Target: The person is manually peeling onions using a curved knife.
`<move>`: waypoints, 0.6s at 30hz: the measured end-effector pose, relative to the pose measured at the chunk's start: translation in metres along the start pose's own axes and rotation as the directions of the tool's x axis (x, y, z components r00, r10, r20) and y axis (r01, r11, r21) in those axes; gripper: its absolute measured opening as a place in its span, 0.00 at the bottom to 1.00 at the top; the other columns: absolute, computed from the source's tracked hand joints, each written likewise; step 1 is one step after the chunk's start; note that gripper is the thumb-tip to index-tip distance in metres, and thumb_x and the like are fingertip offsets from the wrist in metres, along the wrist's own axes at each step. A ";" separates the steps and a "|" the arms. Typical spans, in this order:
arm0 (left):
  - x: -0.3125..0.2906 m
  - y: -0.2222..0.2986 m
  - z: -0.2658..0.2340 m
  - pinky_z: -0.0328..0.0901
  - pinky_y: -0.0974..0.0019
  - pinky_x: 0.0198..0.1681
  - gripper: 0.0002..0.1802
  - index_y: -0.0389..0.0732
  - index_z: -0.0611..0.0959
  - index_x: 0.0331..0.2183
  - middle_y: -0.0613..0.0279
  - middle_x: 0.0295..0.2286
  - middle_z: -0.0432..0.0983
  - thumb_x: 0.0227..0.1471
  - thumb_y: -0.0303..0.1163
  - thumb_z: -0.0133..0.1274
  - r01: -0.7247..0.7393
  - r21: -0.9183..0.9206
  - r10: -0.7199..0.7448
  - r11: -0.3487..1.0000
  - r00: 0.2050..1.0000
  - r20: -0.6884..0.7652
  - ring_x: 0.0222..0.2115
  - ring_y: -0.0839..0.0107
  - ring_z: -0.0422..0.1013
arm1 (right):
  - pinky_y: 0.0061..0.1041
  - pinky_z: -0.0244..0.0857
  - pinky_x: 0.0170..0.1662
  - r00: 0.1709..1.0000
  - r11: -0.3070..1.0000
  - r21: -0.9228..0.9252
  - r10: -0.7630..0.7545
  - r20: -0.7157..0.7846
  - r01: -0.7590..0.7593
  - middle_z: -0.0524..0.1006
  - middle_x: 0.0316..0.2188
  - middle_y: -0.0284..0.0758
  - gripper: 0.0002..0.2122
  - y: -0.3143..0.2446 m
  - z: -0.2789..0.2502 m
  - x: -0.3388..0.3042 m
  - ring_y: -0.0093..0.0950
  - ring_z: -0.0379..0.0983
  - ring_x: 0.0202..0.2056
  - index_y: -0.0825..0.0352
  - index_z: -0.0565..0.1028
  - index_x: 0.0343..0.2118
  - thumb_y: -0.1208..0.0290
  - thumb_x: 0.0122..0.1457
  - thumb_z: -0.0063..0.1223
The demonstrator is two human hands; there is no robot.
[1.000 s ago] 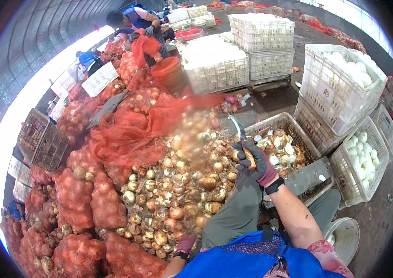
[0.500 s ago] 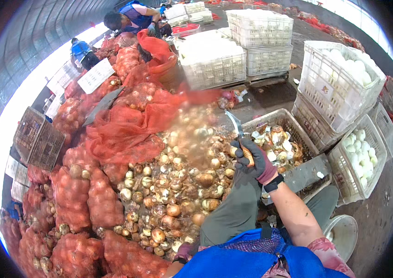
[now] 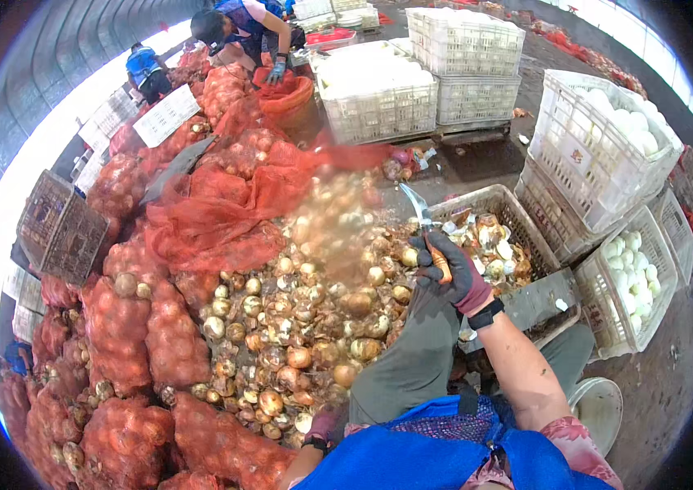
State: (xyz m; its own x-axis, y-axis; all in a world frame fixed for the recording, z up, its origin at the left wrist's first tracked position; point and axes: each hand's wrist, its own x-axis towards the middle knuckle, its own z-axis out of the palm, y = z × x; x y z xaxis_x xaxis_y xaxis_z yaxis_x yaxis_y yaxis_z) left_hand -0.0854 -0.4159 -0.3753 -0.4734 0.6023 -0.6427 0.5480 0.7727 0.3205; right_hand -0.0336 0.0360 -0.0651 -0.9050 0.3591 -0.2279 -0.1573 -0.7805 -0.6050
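My right hand point(image 3: 458, 276), in a dark glove with a maroon cuff, is closed round the orange-brown handle of a knife point(image 3: 421, 209). Its curved metal blade points up and away. Just left of those fingers is a pale onion point(image 3: 409, 256); whether they touch it, I cannot tell. Low beside my left knee, my gloved left hand point(image 3: 328, 426) is at the near edge of a heap of loose onions point(image 3: 297, 358). Its fingers are blurred and partly hidden, with a pale onion point(image 3: 304, 422) close by.
Beyond my right hand stands a crate of peelings and onion pieces point(image 3: 518, 214), with a grey board point(image 3: 538, 306) across its near end. White crates of peeled onions point(image 3: 599, 167) are stacked at right. Red mesh sacks point(image 3: 175, 335) fill the left. A co-worker point(image 3: 253, 28) bends over a sack.
My left hand has come slightly further into view by the heap. My right hand keeps the knife in nearly the same place. The co-worker's gloved hand has moved down to a red sack.
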 end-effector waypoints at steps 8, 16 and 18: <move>-0.023 0.023 -0.011 0.66 0.52 0.42 0.30 0.43 0.69 0.52 0.42 0.36 0.75 0.51 0.50 0.44 -0.082 -0.002 0.082 0.997 0.995 -0.058 0.40 0.52 0.71 | 0.20 0.59 0.19 0.980 0.754 -0.653 -0.176 -0.092 0.074 0.67 0.16 0.27 0.10 0.000 0.031 -0.035 0.17 0.61 0.13 0.66 0.71 0.34 0.63 0.60 0.49; -0.021 0.040 -0.043 0.59 0.57 0.52 0.36 0.32 0.63 0.54 0.35 0.50 0.63 0.50 0.45 0.50 0.206 -0.584 -0.438 0.785 0.852 -0.288 0.52 0.46 0.61 | 0.19 0.63 0.28 0.696 -0.201 -0.777 -0.350 0.626 0.597 0.63 0.20 0.27 0.18 0.004 -0.039 -0.034 0.19 0.58 0.18 0.65 0.67 0.50 0.82 0.54 0.48; -0.017 0.052 -0.029 0.57 0.57 0.54 0.37 0.31 0.62 0.55 0.36 0.51 0.61 0.49 0.45 0.51 0.260 -0.607 -0.505 0.751 0.818 -0.275 0.53 0.46 0.59 | 0.20 0.61 0.26 0.735 -0.114 -0.827 -0.405 0.545 0.550 0.61 0.19 0.25 0.13 0.001 -0.068 -0.042 0.18 0.58 0.17 0.67 0.69 0.47 0.76 0.58 0.45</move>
State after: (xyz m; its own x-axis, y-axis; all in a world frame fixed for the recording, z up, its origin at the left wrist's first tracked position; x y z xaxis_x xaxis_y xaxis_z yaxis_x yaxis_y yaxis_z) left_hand -0.0690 -0.3796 -0.3276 -0.8540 0.1574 -0.4960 -0.1296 0.8587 0.4958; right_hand 0.0307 0.0547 -0.1079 -0.8164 0.3010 0.4928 -0.1530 0.7101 -0.6873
